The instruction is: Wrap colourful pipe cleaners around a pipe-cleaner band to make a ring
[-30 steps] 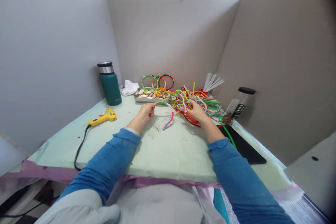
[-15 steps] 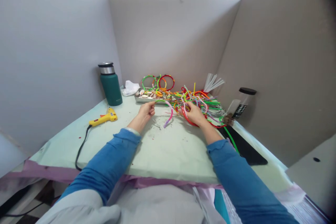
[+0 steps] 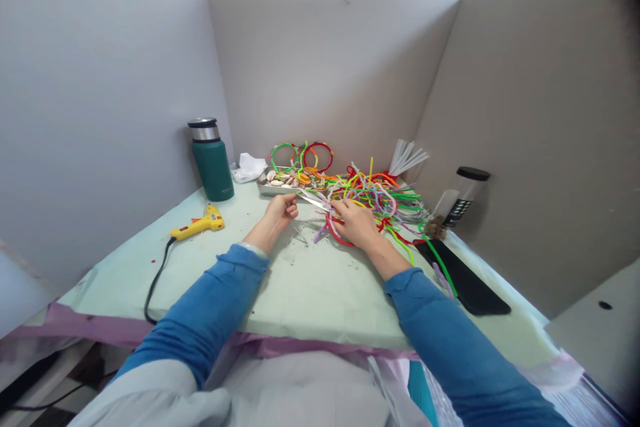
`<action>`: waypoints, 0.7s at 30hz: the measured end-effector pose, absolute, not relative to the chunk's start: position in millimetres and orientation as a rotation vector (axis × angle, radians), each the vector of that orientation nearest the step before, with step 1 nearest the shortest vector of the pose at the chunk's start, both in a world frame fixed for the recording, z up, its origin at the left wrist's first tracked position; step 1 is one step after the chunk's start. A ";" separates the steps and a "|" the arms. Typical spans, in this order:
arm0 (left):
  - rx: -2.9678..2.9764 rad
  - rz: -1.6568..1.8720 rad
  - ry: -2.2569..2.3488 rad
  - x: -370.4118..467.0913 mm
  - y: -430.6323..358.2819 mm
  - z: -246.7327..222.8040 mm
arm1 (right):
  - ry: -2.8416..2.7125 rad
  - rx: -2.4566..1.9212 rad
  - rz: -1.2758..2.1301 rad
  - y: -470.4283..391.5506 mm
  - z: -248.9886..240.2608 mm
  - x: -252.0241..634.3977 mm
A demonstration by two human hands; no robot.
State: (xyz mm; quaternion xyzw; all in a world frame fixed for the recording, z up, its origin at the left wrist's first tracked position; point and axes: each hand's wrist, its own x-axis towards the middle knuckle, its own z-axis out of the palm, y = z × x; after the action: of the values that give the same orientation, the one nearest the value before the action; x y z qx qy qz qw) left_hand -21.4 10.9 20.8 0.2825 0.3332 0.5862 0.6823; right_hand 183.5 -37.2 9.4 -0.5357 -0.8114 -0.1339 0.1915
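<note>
My left hand (image 3: 280,211) is closed in a pinch on one end of a chenille stem (image 3: 321,234), whose purple end shows lower down by the scissors. In my right hand (image 3: 356,221) are red-handled scissors (image 3: 315,201), their blades pointing left toward my left fingertips. The blades lie across the stem close to the pinch; whether they touch it I cannot tell. A tangled heap of colourful chenille stems (image 3: 373,188) lies just behind and right of my right hand.
A metal tray (image 3: 280,191) of shells stands at the back, with a green ring (image 3: 273,159) and a red ring (image 3: 331,156). At left are a green bottle (image 3: 214,170) and a yellow glue gun (image 3: 200,224). White sticks (image 3: 407,159), a jar (image 3: 464,192) and a black slab (image 3: 475,283) are at right.
My right hand has come left, out of the heap's edge, bringing the scissors to the stem. Some stems at the heap's front have shifted. The left hand has barely moved.
</note>
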 end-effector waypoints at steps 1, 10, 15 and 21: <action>0.628 1.314 0.747 -21.1 11.1 20.8 | -2.288 -1.524 -0.391 -38.1 10.3 182.6; 0.554 1.289 0.721 -22.4 14.3 19.5 | -2.317 -1.504 -0.457 -35.7 5.9 183.0; 0.553 1.276 0.684 -23.9 14.6 19.3 | -2.318 -1.525 -0.464 -37.0 6.8 181.2; 0.543 1.280 0.666 -23.9 13.4 19.1 | -2.323 -1.512 -0.471 -37.4 7.5 180.6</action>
State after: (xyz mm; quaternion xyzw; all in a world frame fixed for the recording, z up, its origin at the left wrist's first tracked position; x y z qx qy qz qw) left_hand -23.9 13.4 19.1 0.2455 0.3011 0.5786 0.7171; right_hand 180.6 -37.4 7.5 -0.5304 -0.8151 -0.1653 0.1643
